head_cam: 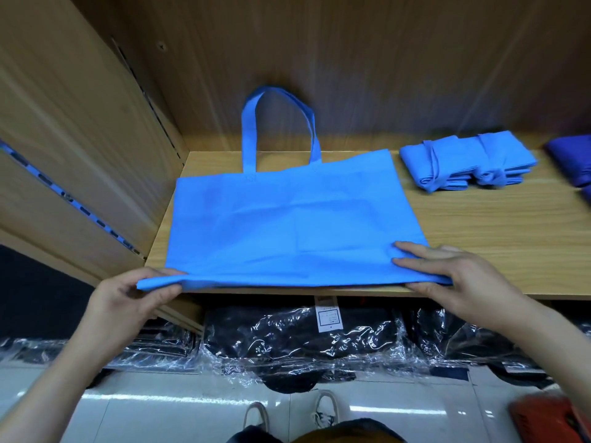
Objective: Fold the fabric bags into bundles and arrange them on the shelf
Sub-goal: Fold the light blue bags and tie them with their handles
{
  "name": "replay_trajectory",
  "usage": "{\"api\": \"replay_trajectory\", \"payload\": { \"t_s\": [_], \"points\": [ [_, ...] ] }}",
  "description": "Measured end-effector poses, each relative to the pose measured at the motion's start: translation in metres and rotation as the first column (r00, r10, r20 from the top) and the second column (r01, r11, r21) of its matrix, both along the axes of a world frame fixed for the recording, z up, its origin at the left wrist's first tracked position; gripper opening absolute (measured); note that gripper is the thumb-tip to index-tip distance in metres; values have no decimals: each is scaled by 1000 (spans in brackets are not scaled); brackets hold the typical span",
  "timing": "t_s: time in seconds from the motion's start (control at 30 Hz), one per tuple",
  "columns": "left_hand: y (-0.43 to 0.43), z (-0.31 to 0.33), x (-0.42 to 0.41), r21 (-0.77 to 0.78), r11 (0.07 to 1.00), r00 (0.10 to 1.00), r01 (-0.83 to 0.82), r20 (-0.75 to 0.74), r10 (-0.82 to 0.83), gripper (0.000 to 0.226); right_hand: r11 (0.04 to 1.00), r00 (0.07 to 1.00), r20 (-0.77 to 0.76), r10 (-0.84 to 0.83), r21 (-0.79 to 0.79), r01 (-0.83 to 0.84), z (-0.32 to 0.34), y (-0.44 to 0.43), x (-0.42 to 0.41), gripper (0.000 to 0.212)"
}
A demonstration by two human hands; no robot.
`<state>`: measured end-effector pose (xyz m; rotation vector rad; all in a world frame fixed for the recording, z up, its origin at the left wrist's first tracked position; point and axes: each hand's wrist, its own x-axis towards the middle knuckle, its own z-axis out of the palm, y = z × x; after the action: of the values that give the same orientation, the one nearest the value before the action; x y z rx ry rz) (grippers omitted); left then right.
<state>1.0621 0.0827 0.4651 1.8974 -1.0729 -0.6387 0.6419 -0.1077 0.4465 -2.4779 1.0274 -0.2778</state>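
Wooden shelf, sky-blue fabric bag spread flat, handles pointing backward

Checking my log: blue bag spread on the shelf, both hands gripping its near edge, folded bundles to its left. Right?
No: the head view shows the bundles right of the bag. The rest holds: bag spread on the shelf, left hand and right hand gripping its near edge.

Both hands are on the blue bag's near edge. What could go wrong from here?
The blue bag overhangs the shelf front, pinched only by left hand and right hand; it may slide off.
Its handles lean up the back wall and could fold in crooked.
The folded bundles lie close on the right; a sweep could nudge them.
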Motion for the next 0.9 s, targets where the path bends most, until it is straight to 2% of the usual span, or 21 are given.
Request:
{"api": "replay_trajectory", "payload": {
  "t_s": [0.07, 0.13, 0.23, 0.3, 0.33, 0.37, 0.4, 0.47, 0.5, 0.6, 0.7, 0.77, 0.83, 0.9],
  "points": [
    [1, -6, -3, -25, 999, 997, -42, -62, 41, 24, 998, 997, 68, -29, -55, 33, -2, -1, 0, 40],
    [1, -12, -4, -34, 995, 992, -98, -86, 95, 24, 995, 977, 193, -93, -3, 95, -1, -3, 2, 27],
    [-3, -13, -8, -76, 987, 982, -140, -137, 128, 12, 937, 891, 367, -267, 314, 151, 8, -7, 4, 22],
    [-7, -14, -10, -95, 981, 980, -170, -119, 158, 7, 817, 799, 419, -432, 557, 149, 14, -10, 7, 10],
    [-10, -15, -11, -101, 976, 979, -190, -88, 182, 7, 771, 758, 424, -495, 616, 158, 14, -13, 9, 37],
    [-14, -16, -13, -103, 970, 975, -219, -52, 215, 7, 745, 733, 419, -536, 643, 177, 14, -16, 12, 52],
    [-17, -15, -14, -101, 964, 969, -245, -2, 246, 5, 731, 718, 400, -570, 646, 220, 12, -18, 16, 48],
    [-25, -13, -18, -76, 959, 950, -274, 135, 282, 9, 730, 704, 364, -610, 603, 322, 11, -20, 28, 10],
    [-28, -11, -20, -55, 957, 932, -284, 219, 289, 16, 727, 686, 341, -642, 555, 405, 9, -22, 32, 6],
    [-37, -10, -21, 56, 956, 858, -289, 457, 233, 44, 726, 663, 303, -685, 358, 587, 2, -19, 42, 15],
    [-44, -9, -19, 224, 924, 805, -312, 578, 132, 51, 732, 710, 199, -676, 65, 678, 1, -11, 51, 15],
    [-49, -8, -15, 296, 896, 777, -330, 625, 80, 52, 724, 712, 168, -682, 16, 690, 1, -9, 55, 16],
    [-52, -7, -12, 337, 874, 750, -349, 660, 44, 56, 702, 692, 136, -709, 38, 712, 2, -10, 56, 20],
    [-53, -7, -12, 328, 867, 707, -374, 707, 37, 56, 702, 694, 118, -710, 49, 710, 4, -12, 57, 36]
  ]
}}
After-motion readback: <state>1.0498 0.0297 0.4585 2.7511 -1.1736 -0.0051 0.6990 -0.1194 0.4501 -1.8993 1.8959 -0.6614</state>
